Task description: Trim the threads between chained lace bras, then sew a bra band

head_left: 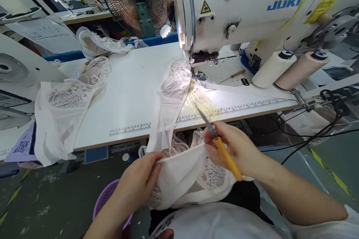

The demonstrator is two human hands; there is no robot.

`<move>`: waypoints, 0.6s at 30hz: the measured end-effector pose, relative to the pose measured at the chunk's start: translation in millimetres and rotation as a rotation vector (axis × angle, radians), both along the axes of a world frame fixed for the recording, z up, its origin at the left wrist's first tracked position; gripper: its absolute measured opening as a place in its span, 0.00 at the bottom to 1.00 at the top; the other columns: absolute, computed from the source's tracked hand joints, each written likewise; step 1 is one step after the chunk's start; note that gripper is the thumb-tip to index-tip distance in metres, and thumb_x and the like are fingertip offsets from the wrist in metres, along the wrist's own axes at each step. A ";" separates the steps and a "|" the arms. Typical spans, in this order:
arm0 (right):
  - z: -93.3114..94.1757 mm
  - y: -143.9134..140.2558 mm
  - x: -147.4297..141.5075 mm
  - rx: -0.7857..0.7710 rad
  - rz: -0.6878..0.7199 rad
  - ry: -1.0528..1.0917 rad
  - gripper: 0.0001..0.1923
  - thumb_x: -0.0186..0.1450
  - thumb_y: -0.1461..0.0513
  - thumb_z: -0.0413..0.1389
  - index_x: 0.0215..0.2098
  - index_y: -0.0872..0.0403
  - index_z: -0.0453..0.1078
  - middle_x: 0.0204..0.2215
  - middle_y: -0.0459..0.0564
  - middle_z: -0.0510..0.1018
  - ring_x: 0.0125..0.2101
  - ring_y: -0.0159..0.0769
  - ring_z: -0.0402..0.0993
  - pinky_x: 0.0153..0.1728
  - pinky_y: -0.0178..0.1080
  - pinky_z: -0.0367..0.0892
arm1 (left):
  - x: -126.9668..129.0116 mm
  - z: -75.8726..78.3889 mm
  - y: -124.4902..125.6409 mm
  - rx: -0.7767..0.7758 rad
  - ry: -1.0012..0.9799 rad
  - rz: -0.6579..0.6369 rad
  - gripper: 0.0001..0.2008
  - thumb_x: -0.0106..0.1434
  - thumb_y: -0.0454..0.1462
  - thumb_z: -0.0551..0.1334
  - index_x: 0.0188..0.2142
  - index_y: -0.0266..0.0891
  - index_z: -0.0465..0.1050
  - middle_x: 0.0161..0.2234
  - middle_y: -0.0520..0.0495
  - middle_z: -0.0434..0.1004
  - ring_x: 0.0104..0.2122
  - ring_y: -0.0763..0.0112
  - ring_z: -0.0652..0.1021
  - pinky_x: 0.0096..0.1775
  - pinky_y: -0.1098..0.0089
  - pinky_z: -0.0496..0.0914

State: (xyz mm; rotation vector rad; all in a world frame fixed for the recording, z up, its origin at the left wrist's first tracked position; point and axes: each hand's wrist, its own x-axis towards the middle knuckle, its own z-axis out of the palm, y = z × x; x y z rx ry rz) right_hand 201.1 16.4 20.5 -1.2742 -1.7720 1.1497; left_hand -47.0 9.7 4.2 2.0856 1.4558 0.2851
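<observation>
My left hand (pixel 138 179) grips the left edge of a white lace garment piece (pixel 185 177) held over my lap. My right hand (pixel 234 145) holds a yellow-handled thread snip (pixel 224 153), its metal tip pointing up toward the table edge, and also touches the garment's right side. A second white lace piece (pixel 174 93) hangs from the sewing machine's needle area (pixel 196 61) over the front edge of the white table (pixel 131 93).
A white JUKI sewing machine (pixel 252 11) fills the right of the table, with two thread cones (pixel 286 69) lying beside it. Stacked lace pieces (pixel 61 112) lie at the table's left. A fan (pixel 137 0) stands behind. A purple basket (pixel 105 198) sits by my left knee.
</observation>
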 end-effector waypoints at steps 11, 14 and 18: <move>-16.2 -4.3 4.8 0.230 -0.154 -0.208 0.13 0.53 0.68 0.52 0.37 0.53 0.59 0.30 0.48 0.70 0.28 0.34 0.67 0.27 0.34 0.62 | 6.2 19.0 0.0 0.045 0.099 -0.180 0.11 0.60 0.40 0.52 0.25 0.43 0.69 0.24 0.50 0.74 0.23 0.67 0.72 0.25 0.72 0.61; -15.7 -12.9 -17.2 0.031 0.111 -0.069 0.14 0.53 0.68 0.53 0.38 0.53 0.60 0.30 0.47 0.70 0.26 0.31 0.66 0.25 0.32 0.63 | 16.1 23.3 -1.7 0.102 0.078 -0.253 0.10 0.60 0.37 0.52 0.28 0.43 0.71 0.25 0.49 0.75 0.24 0.65 0.73 0.26 0.71 0.60; -20.0 -17.5 -36.9 -0.080 0.313 -0.066 0.14 0.48 0.71 0.55 0.31 0.53 0.58 0.26 0.43 0.67 0.23 0.29 0.63 0.22 0.30 0.60 | 23.4 27.0 -0.6 0.157 -0.027 -0.360 0.11 0.60 0.35 0.52 0.30 0.43 0.73 0.25 0.49 0.75 0.24 0.65 0.72 0.27 0.70 0.60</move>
